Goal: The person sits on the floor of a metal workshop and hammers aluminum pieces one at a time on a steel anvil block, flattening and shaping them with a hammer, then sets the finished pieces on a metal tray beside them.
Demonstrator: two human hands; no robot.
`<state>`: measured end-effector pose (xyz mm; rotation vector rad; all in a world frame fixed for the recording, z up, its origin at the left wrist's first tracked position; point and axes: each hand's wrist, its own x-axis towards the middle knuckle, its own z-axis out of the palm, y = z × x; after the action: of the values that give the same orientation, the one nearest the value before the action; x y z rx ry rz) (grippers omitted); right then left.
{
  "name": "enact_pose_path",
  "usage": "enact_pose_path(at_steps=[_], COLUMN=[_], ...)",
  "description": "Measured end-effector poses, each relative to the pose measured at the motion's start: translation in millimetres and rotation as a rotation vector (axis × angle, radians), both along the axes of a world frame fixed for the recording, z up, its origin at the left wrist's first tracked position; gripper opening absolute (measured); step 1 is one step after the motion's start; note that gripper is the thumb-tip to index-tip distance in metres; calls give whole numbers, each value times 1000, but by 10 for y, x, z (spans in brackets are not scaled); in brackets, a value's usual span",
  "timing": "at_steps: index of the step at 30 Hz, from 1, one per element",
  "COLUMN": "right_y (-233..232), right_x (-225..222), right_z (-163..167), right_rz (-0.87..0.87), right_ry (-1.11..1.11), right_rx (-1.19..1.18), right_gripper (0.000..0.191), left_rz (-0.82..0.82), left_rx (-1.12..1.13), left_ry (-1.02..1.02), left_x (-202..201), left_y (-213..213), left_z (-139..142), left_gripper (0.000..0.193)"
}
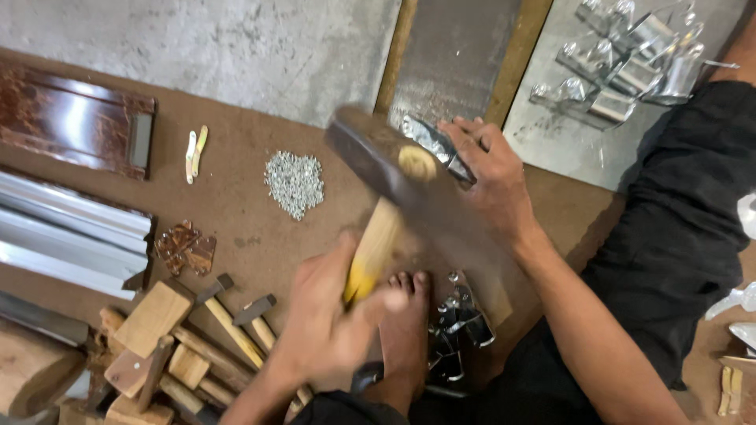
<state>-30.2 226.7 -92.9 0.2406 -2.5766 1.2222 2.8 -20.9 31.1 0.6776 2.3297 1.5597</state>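
Both hands busy: left hand [327,315] grips hammer [386,177], right hand [488,177] pins metal piece [433,142]

A heap of small silvery nails [294,183] lies on the brown floor [236,149]. Spare hammers [236,319] and wooden blocks [153,319] crowd the lower left, near a glossy brown panel [71,118] and metal strips [63,232].

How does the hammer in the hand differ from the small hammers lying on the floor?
The hammer in the left hand is raised and blurred; the small hammers lie sharp on the floor. Its dark head looks much bigger than theirs. Its handle is gripped at a yellow part; theirs are bare and untouched. All have wooden handles and dark metal heads.
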Motion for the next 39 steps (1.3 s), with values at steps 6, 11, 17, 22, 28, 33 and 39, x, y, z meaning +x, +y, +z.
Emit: enact_pose_path(at_steps=[6,11,17,22,28,33,39], right_y=[-19,-43,127,441,521,471,253], right_x=[2,-36,210,505,578,533,423], right_z=[-11,64,87,-20,-126,-36,-124], right_rz=[-33,-36,-191,-138,-150,-98,-138], right_ry=[-7,37,-481,-596,-622,-572,-266], right_rx=[59,-32,-813,-1743,-1754,-1695,-599], right_gripper=[60,57,54,49,50,54,73], left_rz=[140,220,380,585,658,558,315], left_rx=[-410,-393,-709,-567,-448,-457,-232], left_ry=[5,-536,-28,284,284,330,592], left_x=[-188,177,2,-514,-482,-449,-612], left_y=[100,-96,-556,-847,-910,-698,224], left_z=[-754,-1589,-1849,-2082,-2085,-1887,-1671], left_gripper=[28,23,17,21,20,44,21])
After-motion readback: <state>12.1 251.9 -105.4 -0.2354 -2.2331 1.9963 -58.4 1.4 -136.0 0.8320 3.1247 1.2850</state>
